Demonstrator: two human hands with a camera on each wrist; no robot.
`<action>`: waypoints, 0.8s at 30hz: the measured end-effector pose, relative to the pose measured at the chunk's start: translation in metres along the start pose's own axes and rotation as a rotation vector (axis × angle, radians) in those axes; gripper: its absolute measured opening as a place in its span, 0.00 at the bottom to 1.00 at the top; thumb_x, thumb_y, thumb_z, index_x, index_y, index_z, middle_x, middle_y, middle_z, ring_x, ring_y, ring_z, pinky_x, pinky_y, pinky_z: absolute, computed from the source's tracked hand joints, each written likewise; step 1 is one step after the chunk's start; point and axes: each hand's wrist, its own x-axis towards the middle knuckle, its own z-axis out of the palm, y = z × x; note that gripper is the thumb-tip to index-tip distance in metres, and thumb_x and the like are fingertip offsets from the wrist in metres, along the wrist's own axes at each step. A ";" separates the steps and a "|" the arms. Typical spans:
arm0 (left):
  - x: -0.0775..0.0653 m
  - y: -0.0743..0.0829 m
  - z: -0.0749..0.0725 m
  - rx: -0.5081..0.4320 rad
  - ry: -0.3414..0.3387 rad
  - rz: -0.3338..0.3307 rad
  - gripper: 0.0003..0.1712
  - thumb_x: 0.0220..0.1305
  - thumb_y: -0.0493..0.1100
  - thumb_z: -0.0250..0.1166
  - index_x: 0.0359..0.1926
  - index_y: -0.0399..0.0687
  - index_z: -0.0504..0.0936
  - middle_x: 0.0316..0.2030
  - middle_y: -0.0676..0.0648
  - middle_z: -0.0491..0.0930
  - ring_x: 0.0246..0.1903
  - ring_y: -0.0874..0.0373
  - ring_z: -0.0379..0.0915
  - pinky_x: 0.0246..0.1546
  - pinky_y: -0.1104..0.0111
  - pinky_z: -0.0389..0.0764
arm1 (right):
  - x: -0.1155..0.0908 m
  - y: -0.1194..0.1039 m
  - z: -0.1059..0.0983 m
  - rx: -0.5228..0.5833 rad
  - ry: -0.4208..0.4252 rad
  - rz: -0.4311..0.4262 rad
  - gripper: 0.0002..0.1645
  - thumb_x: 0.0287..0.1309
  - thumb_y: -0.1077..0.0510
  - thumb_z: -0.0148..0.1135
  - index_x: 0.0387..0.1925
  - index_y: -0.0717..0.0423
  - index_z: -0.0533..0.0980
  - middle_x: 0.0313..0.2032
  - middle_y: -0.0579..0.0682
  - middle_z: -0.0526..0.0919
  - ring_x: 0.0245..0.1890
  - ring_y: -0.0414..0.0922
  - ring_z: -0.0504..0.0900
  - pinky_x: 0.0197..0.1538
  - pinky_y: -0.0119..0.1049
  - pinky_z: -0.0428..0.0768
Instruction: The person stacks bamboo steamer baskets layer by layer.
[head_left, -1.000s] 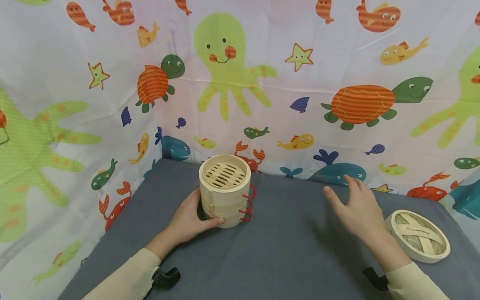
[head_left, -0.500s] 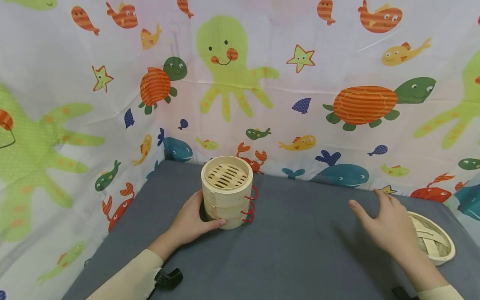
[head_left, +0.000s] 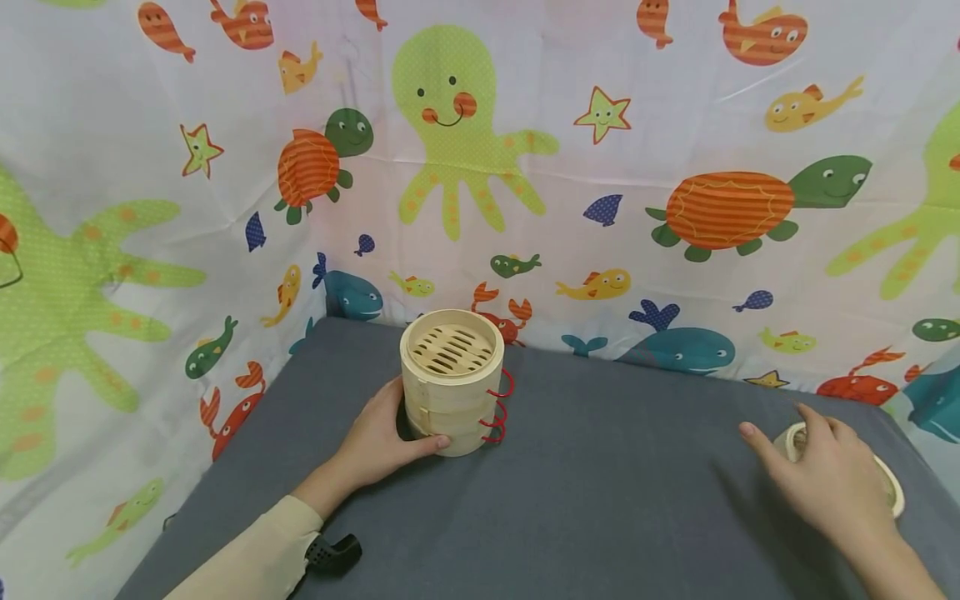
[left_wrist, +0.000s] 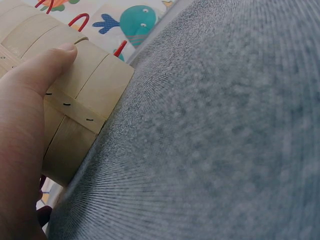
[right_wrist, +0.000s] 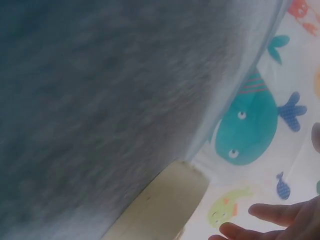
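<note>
A stack of round bamboo steamer baskets (head_left: 452, 408) stands upright on the grey cloth, its slatted tray showing at the top. Red loops (head_left: 496, 429) stick out along its right side. My left hand (head_left: 378, 446) grips the stack low on its left, thumb across the front; the other fingers are hidden behind it. In the left wrist view the thumb lies against the bamboo wall (left_wrist: 102, 75). Over the woven steamer lid (head_left: 894, 490) at the right hovers my right hand (head_left: 836, 479), fingers spread, covering most of it. The right wrist view shows the lid's side (right_wrist: 160, 205) apart from the fingers.
Grey cloth (head_left: 600, 467) covers the table and lies between the two hands. A white curtain (head_left: 525, 75) printed with sea animals hangs behind the table and along its left side.
My right hand has moved right and slightly down, from beside the lid to over it. The left hand stays on the steamer stack, which has not moved.
</note>
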 end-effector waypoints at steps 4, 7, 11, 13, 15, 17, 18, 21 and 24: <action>0.000 0.002 -0.001 0.001 -0.003 -0.002 0.68 0.53 0.71 0.84 0.85 0.54 0.60 0.77 0.48 0.69 0.76 0.45 0.66 0.73 0.36 0.67 | -0.007 0.011 -0.002 -0.024 0.004 0.043 0.64 0.70 0.22 0.58 0.67 0.82 0.65 0.58 0.87 0.67 0.56 0.84 0.68 0.53 0.82 0.69; 0.000 0.003 -0.001 0.002 -0.003 -0.007 0.68 0.53 0.71 0.83 0.86 0.54 0.60 0.77 0.47 0.69 0.76 0.44 0.65 0.73 0.35 0.67 | -0.011 0.020 -0.003 -0.034 0.007 0.067 0.63 0.69 0.21 0.59 0.67 0.80 0.64 0.58 0.85 0.67 0.53 0.83 0.68 0.49 0.81 0.69; -0.001 0.002 0.000 0.010 -0.004 -0.010 0.68 0.53 0.71 0.83 0.85 0.52 0.60 0.78 0.46 0.69 0.76 0.42 0.66 0.72 0.34 0.67 | -0.017 0.032 -0.004 -0.052 0.005 0.088 0.63 0.68 0.21 0.59 0.68 0.78 0.64 0.61 0.82 0.66 0.54 0.83 0.68 0.48 0.80 0.69; -0.001 0.002 0.000 0.010 -0.006 -0.017 0.68 0.53 0.72 0.83 0.85 0.52 0.60 0.78 0.45 0.69 0.76 0.42 0.65 0.72 0.34 0.66 | -0.019 0.039 -0.005 -0.062 -0.003 0.098 0.63 0.68 0.21 0.59 0.67 0.77 0.64 0.61 0.82 0.66 0.54 0.85 0.67 0.50 0.81 0.68; 0.000 0.002 0.000 0.011 -0.007 -0.020 0.69 0.53 0.72 0.83 0.85 0.51 0.60 0.78 0.45 0.69 0.76 0.42 0.65 0.72 0.34 0.66 | -0.021 0.045 -0.005 -0.070 -0.020 0.108 0.63 0.68 0.20 0.59 0.67 0.78 0.65 0.62 0.83 0.64 0.55 0.86 0.67 0.52 0.82 0.67; -0.001 0.003 0.000 0.008 -0.009 -0.023 0.69 0.53 0.72 0.83 0.86 0.52 0.60 0.78 0.45 0.68 0.77 0.42 0.65 0.73 0.34 0.66 | -0.023 0.051 -0.005 -0.084 -0.049 0.124 0.65 0.67 0.19 0.59 0.66 0.80 0.64 0.62 0.84 0.62 0.57 0.87 0.64 0.55 0.83 0.66; -0.001 0.003 0.000 0.007 -0.008 -0.022 0.69 0.53 0.72 0.83 0.86 0.52 0.60 0.78 0.46 0.68 0.77 0.42 0.65 0.73 0.34 0.66 | -0.023 0.054 -0.005 -0.087 -0.062 0.132 0.65 0.66 0.19 0.60 0.66 0.80 0.63 0.63 0.85 0.61 0.58 0.88 0.63 0.56 0.83 0.66; -0.001 0.002 0.000 0.006 -0.008 -0.019 0.68 0.53 0.71 0.84 0.85 0.52 0.60 0.78 0.46 0.69 0.77 0.43 0.65 0.73 0.35 0.66 | -0.025 0.061 -0.003 -0.099 -0.109 0.174 0.69 0.64 0.17 0.61 0.65 0.81 0.62 0.64 0.87 0.57 0.59 0.89 0.60 0.57 0.84 0.65; -0.001 0.002 -0.001 0.009 -0.006 -0.020 0.69 0.52 0.71 0.84 0.85 0.52 0.60 0.78 0.46 0.68 0.77 0.43 0.65 0.73 0.35 0.66 | -0.027 0.064 -0.002 -0.101 -0.131 0.200 0.69 0.62 0.17 0.64 0.64 0.81 0.62 0.62 0.88 0.56 0.59 0.89 0.60 0.57 0.84 0.66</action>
